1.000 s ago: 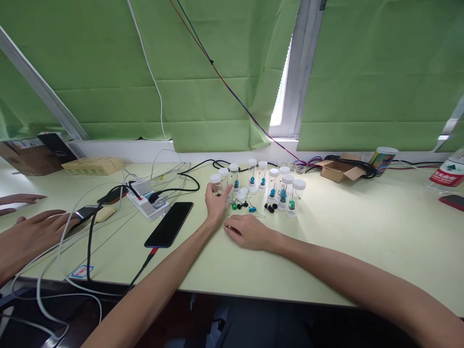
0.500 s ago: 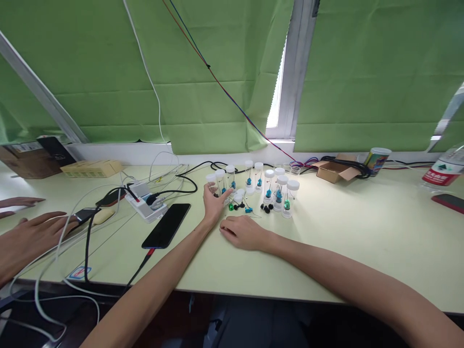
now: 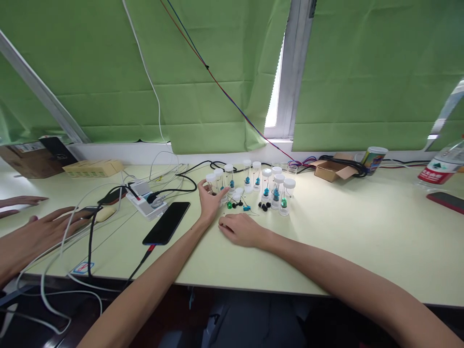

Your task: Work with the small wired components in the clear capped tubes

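My left hand [image 3: 209, 203] is wrapped round a clear tube [image 3: 211, 181] with a white cap, at the left end of a group of similar upright tubes. Inside most of these tubes are small blue parts with thin stems; the front right tube [image 3: 284, 196] has a green one. My right hand [image 3: 239, 229] lies on the table in front of the group, fingers curled in and no object showing in them. Just beyond it are a loose blue part [image 3: 247, 208], a green part [image 3: 229, 205] and several black knobs [image 3: 264, 206]. Loose white caps [image 3: 237, 194] lie between the tubes.
Left of my arm are a phone [image 3: 166, 223] on a cable, a white power strip [image 3: 147, 202] and tangled cords. Another person's hand [image 3: 54, 227] rests on a mouse at far left. An open carton [image 3: 331, 170], a can [image 3: 374, 160] and a bottle [image 3: 440, 169] stand right.
The view has shifted slightly. My left hand stays at the leftmost tube, its fingers a little further round it. My right hand keeps its place on the table.
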`<action>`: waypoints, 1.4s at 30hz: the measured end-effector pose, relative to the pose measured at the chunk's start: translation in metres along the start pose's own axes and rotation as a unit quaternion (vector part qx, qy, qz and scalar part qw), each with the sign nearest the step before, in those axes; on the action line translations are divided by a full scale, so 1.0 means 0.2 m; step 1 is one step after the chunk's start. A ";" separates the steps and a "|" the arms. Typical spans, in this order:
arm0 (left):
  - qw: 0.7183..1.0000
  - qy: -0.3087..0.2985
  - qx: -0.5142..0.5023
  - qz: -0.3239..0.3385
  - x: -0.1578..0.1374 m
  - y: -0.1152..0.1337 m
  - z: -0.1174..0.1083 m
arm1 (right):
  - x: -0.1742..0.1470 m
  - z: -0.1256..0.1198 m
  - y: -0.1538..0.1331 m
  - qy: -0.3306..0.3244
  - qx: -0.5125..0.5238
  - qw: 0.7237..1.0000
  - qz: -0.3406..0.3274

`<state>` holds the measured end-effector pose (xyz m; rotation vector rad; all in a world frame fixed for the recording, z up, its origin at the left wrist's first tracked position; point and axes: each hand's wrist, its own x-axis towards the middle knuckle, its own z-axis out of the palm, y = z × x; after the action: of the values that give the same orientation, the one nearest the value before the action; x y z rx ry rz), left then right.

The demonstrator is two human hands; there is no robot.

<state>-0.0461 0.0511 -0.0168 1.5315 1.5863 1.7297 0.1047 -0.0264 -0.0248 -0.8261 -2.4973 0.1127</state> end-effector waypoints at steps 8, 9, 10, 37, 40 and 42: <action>0.982 0.167 0.040 0.081 0.16 0.16 -0.15 | -0.01 0.00 0.01 0.000 0.000 1.000 0.000; 0.980 0.149 0.094 0.089 0.19 0.18 -0.20 | -0.01 0.00 0.01 -0.001 0.000 1.000 0.001; 0.979 0.093 0.161 0.089 0.22 0.19 -0.26 | -0.01 0.00 0.01 -0.002 0.001 1.000 0.002; 0.766 -0.191 0.613 -0.015 -0.01 0.08 -0.59 | -0.01 0.00 -0.01 -0.011 0.024 1.000 0.015; 0.800 -0.201 0.566 -0.010 0.04 0.06 -0.68 | 0.00 0.00 -0.01 -0.018 0.019 0.999 0.018; 0.820 -0.185 0.542 0.004 0.05 0.05 -0.76 | 0.00 0.00 -0.01 -0.024 0.017 0.999 0.019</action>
<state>-0.1733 -0.0191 0.0269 2.1075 2.4500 0.3160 0.1044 -0.0277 -0.0252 -0.8665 -2.5175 0.1885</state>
